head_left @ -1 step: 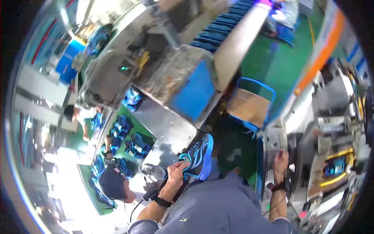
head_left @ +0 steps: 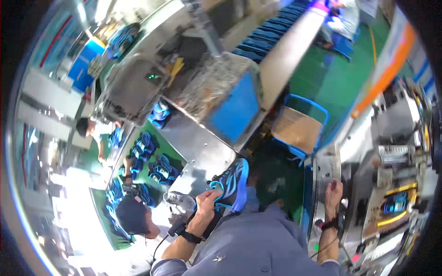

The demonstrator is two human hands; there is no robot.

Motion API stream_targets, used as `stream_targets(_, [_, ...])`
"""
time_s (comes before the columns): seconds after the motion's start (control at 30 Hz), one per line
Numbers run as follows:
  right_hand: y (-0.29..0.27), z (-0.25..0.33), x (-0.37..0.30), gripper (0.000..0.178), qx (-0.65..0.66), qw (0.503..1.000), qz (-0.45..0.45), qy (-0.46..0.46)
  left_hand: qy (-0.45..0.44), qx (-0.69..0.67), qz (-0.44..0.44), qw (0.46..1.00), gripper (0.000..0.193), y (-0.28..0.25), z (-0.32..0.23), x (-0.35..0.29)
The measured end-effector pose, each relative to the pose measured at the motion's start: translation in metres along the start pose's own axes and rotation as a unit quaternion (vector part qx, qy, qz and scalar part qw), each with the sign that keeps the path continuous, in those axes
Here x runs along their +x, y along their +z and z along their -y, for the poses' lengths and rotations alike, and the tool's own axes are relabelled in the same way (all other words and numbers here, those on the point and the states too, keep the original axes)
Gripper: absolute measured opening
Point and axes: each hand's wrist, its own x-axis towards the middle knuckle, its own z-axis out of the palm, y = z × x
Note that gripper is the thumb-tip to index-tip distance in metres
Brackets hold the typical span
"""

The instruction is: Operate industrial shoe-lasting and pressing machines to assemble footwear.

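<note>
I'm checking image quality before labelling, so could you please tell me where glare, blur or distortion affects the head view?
Head view: strong fisheye bending, with a dark rim at the corners; white glare washes out the lower left; the left hand on the blue shoe is fairly sharp, the right hand on the metal panel softer; the distant blue shoes are blurred.

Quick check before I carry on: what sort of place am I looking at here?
Most likely a shoe factory floor. The left hand holds a blue and black sports shoe, rows of similar blue shoes lie on a green conveyor, and metal machines stand around.
</note>
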Motion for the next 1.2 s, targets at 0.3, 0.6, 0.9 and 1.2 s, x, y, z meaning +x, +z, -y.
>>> stream_targets(0.3, [0.019, 0.342, 0.168, 0.018, 0.176, 0.942, 0.004, -0.287, 0.020, -0.193, -0.220, 0.956, 0.025, -0.147, 0.020, 0.212])
stream_targets(0.6, [0.118, 0.824, 0.205, 0.031, 0.053, 0.726, 0.024, -0.685, 0.146, 0.203, -0.333, 0.909, 0.044, -0.260, 0.026, 0.370])
stream_targets(0.9, [0.287, 1.108, 0.139, 0.089, -0.027, 0.884, 0.149, -0.442, 0.039, 0.067, -0.319, 0.945, 0.044, -0.238, 0.012, 0.417])
stream_targets(1.2, [0.349, 1.207, 0.209, 0.069, 0.111, 0.636, 0.286, -0.708, 0.023, 0.119, -0.328, 0.937, 0.047, -0.223, -0.021, 0.418])
